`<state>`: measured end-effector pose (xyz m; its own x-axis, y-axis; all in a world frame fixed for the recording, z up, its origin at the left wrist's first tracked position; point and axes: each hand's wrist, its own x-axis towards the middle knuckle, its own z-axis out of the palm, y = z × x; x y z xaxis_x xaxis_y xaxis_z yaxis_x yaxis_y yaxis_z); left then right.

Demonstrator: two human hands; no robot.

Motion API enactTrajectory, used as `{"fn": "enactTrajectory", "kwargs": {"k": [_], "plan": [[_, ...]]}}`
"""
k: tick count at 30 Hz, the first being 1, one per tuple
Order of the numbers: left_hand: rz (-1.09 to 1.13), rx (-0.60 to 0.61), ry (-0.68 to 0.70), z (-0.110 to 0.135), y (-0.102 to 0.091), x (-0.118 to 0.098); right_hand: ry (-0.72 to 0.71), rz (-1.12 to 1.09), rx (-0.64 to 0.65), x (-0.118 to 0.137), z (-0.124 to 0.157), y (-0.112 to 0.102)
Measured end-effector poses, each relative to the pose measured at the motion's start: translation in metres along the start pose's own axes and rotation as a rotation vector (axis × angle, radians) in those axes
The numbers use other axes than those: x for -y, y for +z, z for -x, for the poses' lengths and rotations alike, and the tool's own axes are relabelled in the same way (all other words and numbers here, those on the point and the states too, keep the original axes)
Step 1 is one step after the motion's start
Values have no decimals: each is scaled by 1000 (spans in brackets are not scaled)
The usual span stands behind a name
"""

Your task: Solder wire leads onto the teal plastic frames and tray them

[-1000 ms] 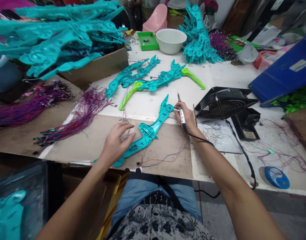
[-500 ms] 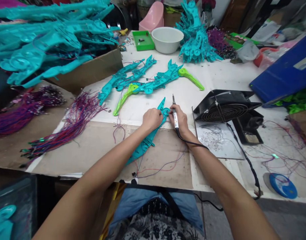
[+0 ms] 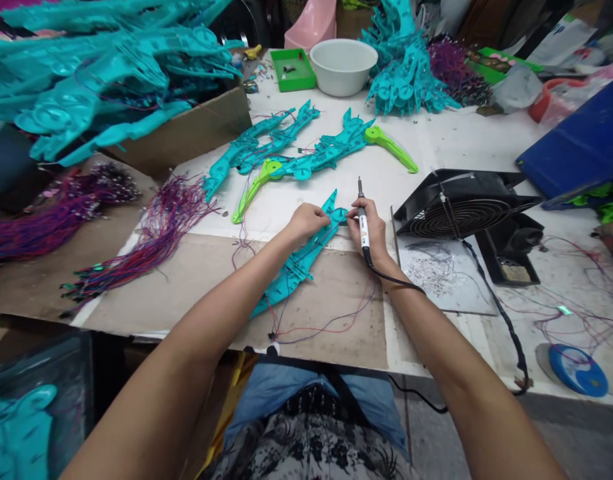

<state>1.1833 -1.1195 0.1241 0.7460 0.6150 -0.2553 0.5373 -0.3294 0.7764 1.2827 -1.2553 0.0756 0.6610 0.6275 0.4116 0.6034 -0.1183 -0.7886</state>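
A long teal plastic part point(image 3: 296, 267) lies slantwise on the cardboard-topped bench in front of me, with thin red and blue wires point(image 3: 326, 323) trailing from it. My left hand point(image 3: 306, 221) is closed in a pinch at the part's upper end, on something I cannot make out. My right hand point(image 3: 369, 233) grips a soldering iron point(image 3: 363, 217) like a pen, tip pointing up and away, its black cord running off to the right. Both hands sit close together at the part's top end.
A black fan point(image 3: 456, 207) and a black stand point(image 3: 511, 257) are at right, with a blue solder spool point(image 3: 579, 370) near the edge. More teal and green parts point(image 3: 306, 157) lie beyond, wire bundles point(image 3: 146, 237) at left, a white bowl point(image 3: 342, 65) and green tray point(image 3: 292, 69) at the back.
My left hand moved from the part's lower middle up to its top end and closed beside my right hand. The soldering iron stayed in my right hand.
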Motion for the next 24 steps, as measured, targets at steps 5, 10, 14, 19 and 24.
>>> {"fn": "enactTrajectory", "kwargs": {"k": [5, 10, 14, 19, 24], "plan": [[164, 10, 0, 7, -2, -1, 18, 20, 10, 5, 1, -6], [301, 67, 3, 20, -14, -6, -12, 17, -13, 14, 6, -18], [360, 75, 20, 34, -25, -2, -40, 17, 0, 19, 13, -29], [377, 43, 56, 54, -36, 16, -80, 142, 57, 13, 25, -32], [204, -119, 128, 95, -59, 45, -146, 415, 169, 7, 36, -30]]}}
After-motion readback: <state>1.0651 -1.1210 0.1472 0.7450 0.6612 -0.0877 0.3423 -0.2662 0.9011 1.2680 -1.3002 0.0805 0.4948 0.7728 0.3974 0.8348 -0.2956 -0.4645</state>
